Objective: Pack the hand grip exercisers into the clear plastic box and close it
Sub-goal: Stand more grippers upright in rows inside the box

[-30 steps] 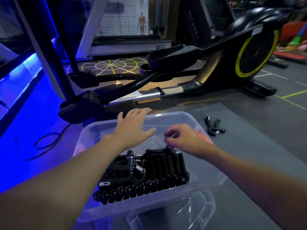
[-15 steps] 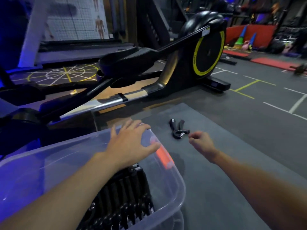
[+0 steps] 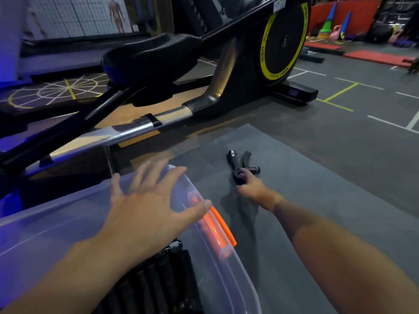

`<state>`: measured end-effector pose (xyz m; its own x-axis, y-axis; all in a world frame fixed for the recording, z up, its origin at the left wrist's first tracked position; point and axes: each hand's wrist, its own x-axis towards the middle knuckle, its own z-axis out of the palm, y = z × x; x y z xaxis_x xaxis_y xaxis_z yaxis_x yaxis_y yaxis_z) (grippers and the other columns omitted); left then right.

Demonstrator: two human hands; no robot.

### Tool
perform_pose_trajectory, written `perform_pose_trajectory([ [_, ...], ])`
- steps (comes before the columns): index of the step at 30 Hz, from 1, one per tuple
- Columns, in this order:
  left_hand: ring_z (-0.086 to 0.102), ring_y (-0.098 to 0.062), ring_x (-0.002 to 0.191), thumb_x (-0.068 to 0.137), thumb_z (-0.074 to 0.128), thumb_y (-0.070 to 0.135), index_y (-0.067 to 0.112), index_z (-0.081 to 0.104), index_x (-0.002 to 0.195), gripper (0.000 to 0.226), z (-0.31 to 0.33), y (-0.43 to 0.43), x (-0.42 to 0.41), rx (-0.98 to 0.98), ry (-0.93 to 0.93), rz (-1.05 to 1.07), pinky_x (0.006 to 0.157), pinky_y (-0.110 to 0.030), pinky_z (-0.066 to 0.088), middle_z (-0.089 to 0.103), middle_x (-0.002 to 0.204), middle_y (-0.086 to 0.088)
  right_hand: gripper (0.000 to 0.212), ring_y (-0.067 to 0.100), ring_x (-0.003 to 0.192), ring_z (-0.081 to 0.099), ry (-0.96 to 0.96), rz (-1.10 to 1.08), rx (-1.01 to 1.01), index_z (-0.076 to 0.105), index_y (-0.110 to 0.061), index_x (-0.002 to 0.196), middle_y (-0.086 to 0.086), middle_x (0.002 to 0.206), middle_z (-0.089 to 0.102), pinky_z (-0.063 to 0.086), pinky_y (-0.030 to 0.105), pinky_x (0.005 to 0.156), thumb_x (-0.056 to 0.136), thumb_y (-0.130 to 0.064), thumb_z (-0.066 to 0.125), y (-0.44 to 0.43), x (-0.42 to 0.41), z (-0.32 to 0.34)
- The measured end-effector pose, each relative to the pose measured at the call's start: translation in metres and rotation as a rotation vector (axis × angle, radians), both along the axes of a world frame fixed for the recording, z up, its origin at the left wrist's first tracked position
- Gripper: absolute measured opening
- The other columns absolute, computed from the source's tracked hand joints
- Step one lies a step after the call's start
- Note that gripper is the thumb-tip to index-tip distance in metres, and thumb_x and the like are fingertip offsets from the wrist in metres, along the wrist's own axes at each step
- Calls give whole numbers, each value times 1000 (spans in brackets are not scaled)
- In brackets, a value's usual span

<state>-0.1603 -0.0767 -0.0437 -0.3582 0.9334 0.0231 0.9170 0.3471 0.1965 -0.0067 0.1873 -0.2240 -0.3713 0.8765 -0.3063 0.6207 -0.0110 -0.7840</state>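
A black hand grip exerciser [image 3: 237, 163] lies on the grey floor mat [image 3: 317, 189] to the right of the clear plastic box [image 3: 217, 266]. My right hand [image 3: 252, 186] is stretched out to it, fingers closed around its lower end. My left hand [image 3: 147, 214] hovers spread over the box's far right corner, fingers apart, holding nothing. Inside the box, several black exercisers [image 3: 163, 277] are packed in a row, partly hidden by my left forearm. An orange latch [image 3: 223, 227] sits on the box's right side.
A black elliptical trainer with a yellow-ringed flywheel [image 3: 283, 39] and a silver rail [image 3: 127, 130] stands just beyond the box and mat. Yellow and white lines mark the grey floor at the right. Red mats and cones [image 3: 328, 21] lie far back.
My right hand has left the box, reached right across the mat and closed on the loose exerciser. My view has turned right. The left hand has stayed over the box.
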Motion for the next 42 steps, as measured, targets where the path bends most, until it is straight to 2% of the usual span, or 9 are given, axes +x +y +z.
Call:
perform_pose_trajectory([
  [2,-12,-3,147,53,4,98,53,11,145,102,0,-1,0,0,-3,-2,117,-58,-6,-3,159,23,84,27,129,44,-66,10,-3,38,-34,143,11,139,47,42,28,101,61,-28,56,-2,-3,4],
  [6,-14,-5,147,55,4,97,53,10,144,99,0,0,1,-12,-17,-13,117,-59,-8,-5,159,22,75,26,110,56,-134,22,28,49,-31,129,10,124,55,50,33,94,56,-32,63,-12,2,-2],
  [10,-15,-7,148,55,6,97,53,11,145,100,0,-1,2,-15,-48,-19,116,-59,-11,-5,160,20,64,25,107,61,-233,49,229,52,-26,127,5,117,64,52,35,87,66,-30,72,-33,13,-12],
  [15,-11,-10,149,68,22,94,49,19,147,91,5,-3,7,-15,-83,-15,116,-59,-10,1,162,17,63,32,108,58,-339,63,425,42,-22,135,5,111,66,44,33,72,75,-12,58,-49,22,-4],
  [21,16,-3,144,84,34,77,43,32,142,67,13,-16,10,70,-23,-88,116,-63,1,27,152,22,45,34,94,59,-162,19,533,43,-13,116,2,93,66,46,39,72,74,-5,57,-69,31,27],
  [25,29,-4,140,69,14,80,43,30,141,83,22,-32,7,44,-9,-110,117,-62,0,37,148,22,36,27,85,58,-29,0,526,41,-19,99,-8,84,60,34,30,67,76,-7,66,-81,40,60],
  [28,35,-5,137,67,9,81,45,29,140,84,33,-45,3,60,-39,-103,117,-61,2,40,145,23,38,19,77,53,-5,35,584,44,-17,101,-12,81,59,29,26,65,75,-10,70,-93,42,102],
  [38,48,-15,126,91,53,49,36,38,141,54,87,-87,-6,366,-96,-111,110,-53,30,51,138,10,45,7,63,53,40,330,810,40,-18,105,-10,86,68,44,32,66,76,-15,74,-181,44,264],
  [42,46,-15,126,89,58,43,30,42,140,56,104,-115,-13,434,-185,-161,104,-50,40,45,140,10,44,9,60,53,56,481,861,39,-19,101,-11,85,68,40,20,59,76,-12,75,-234,42,295],
])
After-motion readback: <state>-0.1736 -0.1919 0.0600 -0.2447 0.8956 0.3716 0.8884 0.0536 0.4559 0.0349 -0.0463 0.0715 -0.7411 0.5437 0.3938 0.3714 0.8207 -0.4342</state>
